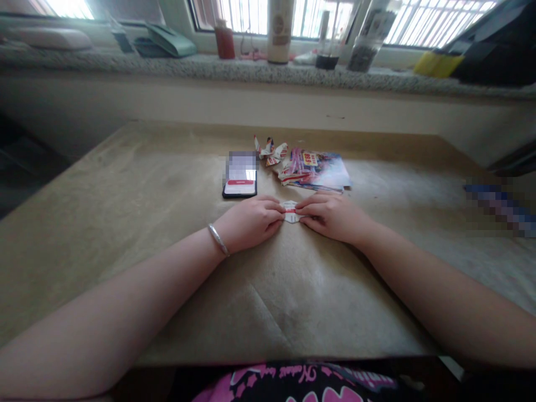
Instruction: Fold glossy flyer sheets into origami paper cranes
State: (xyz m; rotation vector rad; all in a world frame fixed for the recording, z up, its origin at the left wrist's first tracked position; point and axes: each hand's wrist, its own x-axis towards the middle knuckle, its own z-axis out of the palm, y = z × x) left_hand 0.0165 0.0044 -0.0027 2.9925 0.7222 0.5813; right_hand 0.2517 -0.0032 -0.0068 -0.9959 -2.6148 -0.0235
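A small folded piece of white paper with a red stripe (290,211) lies on the table between my hands. My left hand (254,222) pinches its left edge, fingers pressed together; a silver bangle circles that wrist. From the other side, the fingertips of my right hand (335,216) close on the paper's right edge. Just beyond stands nothing tall: a phone (240,190) with a lit, partly blurred screen lies flat, beside folded paper figures (272,152) and a stack of colourful printed sheets (329,170).
The tan-covered table (176,279) reaches back to a wall below a granite windowsill (234,67). Bottles, a red container (225,40) and a green case (171,40) stand on the sill. A blurred blue item (502,209) lies at the table's right.
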